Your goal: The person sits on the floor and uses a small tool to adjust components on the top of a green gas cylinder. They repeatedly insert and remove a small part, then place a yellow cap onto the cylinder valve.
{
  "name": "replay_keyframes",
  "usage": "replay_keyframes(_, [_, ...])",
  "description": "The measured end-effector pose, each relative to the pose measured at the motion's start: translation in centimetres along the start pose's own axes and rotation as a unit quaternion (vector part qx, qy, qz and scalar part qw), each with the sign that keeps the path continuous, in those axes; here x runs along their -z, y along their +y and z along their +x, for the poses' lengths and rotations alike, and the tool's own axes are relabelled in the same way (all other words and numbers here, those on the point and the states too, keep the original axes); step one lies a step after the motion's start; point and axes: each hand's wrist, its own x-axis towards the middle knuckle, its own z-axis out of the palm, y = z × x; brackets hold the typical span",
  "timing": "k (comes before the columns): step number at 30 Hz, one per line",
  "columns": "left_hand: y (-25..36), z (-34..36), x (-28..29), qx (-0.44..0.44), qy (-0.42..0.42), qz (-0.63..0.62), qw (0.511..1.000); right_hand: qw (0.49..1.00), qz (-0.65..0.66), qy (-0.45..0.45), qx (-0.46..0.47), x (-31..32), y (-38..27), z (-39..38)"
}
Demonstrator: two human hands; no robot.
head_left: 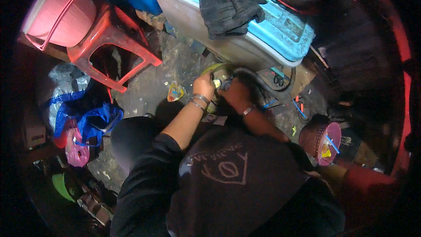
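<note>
In front of my knees stands a squat yellow-green gas cylinder (214, 66), mostly covered by my hands and arms. A dark regulator (225, 83) sits at its top, and a ribbed black hose (262, 84) curves from there to the right. My left hand (204, 86) is closed at the regulator's left side, beside a small pale-yellow round piece (217, 83). From the right, my right hand (238, 94) has its fingers curled on the regulator. The shadow hides part of its grip.
Beyond the cylinder is a large box (280, 30) with a blue lid and a dark cloth (228, 6) over it. A red stool (114, 44) carries a pink bucket (66, 15) at left. Plastic bags (79, 118) lie below. A pink basket (326, 142) stands right.
</note>
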Motion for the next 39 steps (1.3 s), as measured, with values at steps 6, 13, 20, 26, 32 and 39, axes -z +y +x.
replay_keyframes(6, [-1.2,5.1,2.6,-0.206,-0.107,0.108,0.967,0.991,-0.027,-0.026,0.128,-4.7,-0.3,-0.1])
replay_keyframes(13, [0.0,4.6,4.0,-0.062,0.096,0.014,0.993,0.936,0.256,-0.176,-0.165,-2.7,-0.6,-1.0])
replay_keyframes(20, [-0.7,-2.6,1.1,0.322,0.103,-0.048,0.940,0.917,0.104,0.293,0.250,0.4,-4.5,1.7])
replay_keyframes(26, [-0.7,-2.3,0.9,0.205,0.122,-0.003,0.971,0.907,-0.057,0.263,0.324,-2.6,-6.0,4.3])
replay_keyframes(32, [-1.4,-1.8,1.3,0.137,0.108,0.000,0.985,0.902,-0.110,0.242,0.341,-3.2,-6.4,7.7])
replay_keyframes(39, [-0.4,-0.4,3.2,0.157,0.038,0.062,0.985,0.912,0.190,0.212,0.296,-2.9,-4.6,6.1])
